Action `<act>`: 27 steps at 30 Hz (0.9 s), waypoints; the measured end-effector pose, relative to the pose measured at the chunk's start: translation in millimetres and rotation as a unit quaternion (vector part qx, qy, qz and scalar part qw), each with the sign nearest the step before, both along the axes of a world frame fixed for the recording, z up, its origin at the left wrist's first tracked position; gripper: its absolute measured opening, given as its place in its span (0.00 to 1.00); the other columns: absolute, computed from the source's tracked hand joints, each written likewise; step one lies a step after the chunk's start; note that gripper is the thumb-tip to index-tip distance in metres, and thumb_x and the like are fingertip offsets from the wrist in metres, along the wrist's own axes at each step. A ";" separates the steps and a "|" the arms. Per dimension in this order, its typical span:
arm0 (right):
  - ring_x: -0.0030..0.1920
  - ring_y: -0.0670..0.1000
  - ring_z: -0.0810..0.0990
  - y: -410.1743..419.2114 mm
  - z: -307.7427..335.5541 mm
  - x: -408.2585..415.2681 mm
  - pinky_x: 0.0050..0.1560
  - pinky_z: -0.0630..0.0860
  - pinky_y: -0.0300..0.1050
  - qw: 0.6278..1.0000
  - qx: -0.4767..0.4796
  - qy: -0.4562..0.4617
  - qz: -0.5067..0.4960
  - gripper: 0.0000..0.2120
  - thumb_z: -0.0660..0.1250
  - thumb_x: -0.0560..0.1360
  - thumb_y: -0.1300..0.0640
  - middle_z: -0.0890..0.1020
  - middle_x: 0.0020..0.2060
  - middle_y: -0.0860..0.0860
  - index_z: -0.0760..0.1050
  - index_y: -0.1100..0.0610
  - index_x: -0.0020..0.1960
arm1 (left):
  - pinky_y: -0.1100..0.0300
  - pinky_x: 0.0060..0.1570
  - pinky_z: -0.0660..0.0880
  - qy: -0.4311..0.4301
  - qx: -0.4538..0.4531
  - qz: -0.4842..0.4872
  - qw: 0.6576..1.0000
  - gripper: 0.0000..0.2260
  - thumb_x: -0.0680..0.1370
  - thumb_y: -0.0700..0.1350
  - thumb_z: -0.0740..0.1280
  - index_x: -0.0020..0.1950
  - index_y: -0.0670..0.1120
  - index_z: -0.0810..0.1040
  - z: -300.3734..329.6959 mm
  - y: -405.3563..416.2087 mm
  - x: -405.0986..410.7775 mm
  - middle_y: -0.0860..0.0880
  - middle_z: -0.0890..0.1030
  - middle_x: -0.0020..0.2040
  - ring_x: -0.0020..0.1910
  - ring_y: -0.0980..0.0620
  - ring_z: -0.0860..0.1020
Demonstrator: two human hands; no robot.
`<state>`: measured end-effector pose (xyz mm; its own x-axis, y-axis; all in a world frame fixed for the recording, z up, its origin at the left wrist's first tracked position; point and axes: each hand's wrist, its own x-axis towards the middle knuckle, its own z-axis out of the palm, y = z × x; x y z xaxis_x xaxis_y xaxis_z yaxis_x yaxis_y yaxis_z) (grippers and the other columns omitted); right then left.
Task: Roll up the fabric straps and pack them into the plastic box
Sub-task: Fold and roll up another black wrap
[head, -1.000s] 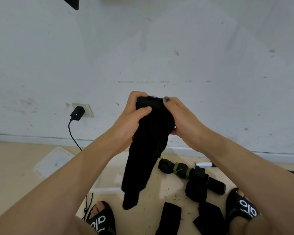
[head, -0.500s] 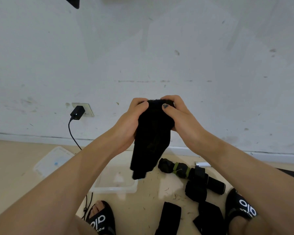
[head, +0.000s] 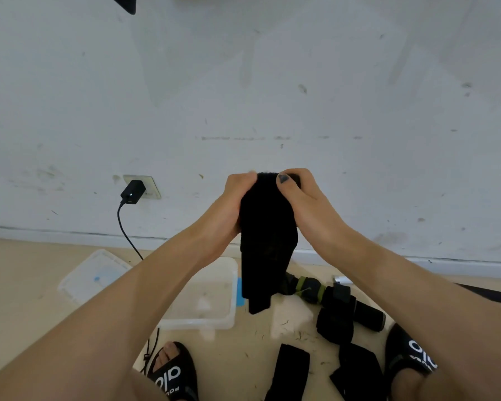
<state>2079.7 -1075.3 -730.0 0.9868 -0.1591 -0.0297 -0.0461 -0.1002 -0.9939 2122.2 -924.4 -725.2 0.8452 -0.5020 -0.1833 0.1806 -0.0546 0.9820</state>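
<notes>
— Rolling is the step in hand, as I judge it: the left hand [head: 232, 204] and the right hand [head: 304, 204] are held up in front of the wall, both curled round the top of one black fabric strap [head: 268, 244], thumbs pressing on the rolled part between them.

— And the loose end?

— It hangs down from the hands, its tip above the floor just beside the plastic box [head: 214, 319]. The box sits open on the floor near the wall's foot, its lid [head: 90, 273] lying to its left.

— What does the next move call for?

— Turning the roll so the tail winds in, firmly so the coil doesn't slacken, then lowering it into the box. More straps [head: 334, 328] wait on the floor to the right of the box, between the sandals [head: 411, 354].
</notes>
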 end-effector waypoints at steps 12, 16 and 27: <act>0.54 0.48 0.84 -4.4 4.5 2.1 0.53 0.80 0.47 0.994 0.093 0.042 0.040 0.13 0.58 0.84 0.43 0.81 0.54 0.48 0.71 0.50 0.62 | 0.53 0.55 0.77 -0.065 0.011 0.022 0.998 0.07 0.86 0.47 0.59 0.64 0.52 0.69 4.0 4.9 4.1 0.47 0.78 0.57 0.54 0.54 0.79; 0.54 0.49 0.84 -0.9 1.1 3.2 0.57 0.82 0.52 0.996 0.059 0.056 0.023 0.16 0.57 0.83 0.39 0.81 0.54 0.51 0.71 0.51 0.59 | 0.61 0.46 0.77 -0.068 -0.003 0.009 0.998 0.07 0.86 0.43 0.59 0.63 0.53 0.68 2.3 3.4 1.0 0.49 0.77 0.54 0.48 0.57 0.80; 0.37 0.33 0.79 1.7 -1.2 -0.3 0.40 0.78 0.32 1.000 -0.010 -0.029 0.003 0.08 0.58 0.85 0.49 0.78 0.48 0.48 0.67 0.52 0.61 | 0.51 0.67 0.75 -0.032 0.047 0.033 0.998 0.26 0.79 0.65 0.59 0.70 0.49 0.70 -2.6 0.0 1.4 0.50 0.80 0.64 0.63 0.55 0.80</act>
